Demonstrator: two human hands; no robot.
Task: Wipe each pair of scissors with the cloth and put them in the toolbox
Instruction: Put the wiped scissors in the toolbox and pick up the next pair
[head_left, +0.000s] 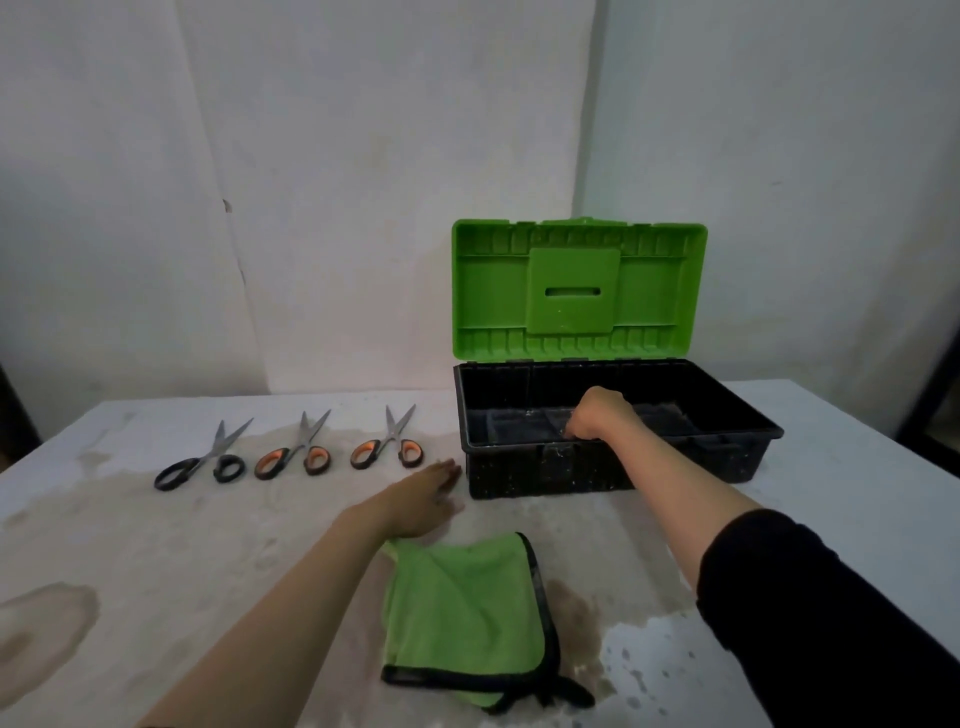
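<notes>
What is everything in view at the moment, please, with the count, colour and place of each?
black-handled scissors: one, black and steel, left end of the row on the table.
orange-handled scissors: two, orange and black; middle pair and right pair of that row.
toolbox: one, black base, right of the scissors, open.
lid: one, green, standing upright behind the base.
cloth: one, green with black edging, near edge of the table.
table: one, pale and stained.
left hand: fingers straight, between the cloth and the right pair.
right hand: inside the toolbox, fingers hidden; black sleeve.
</notes>
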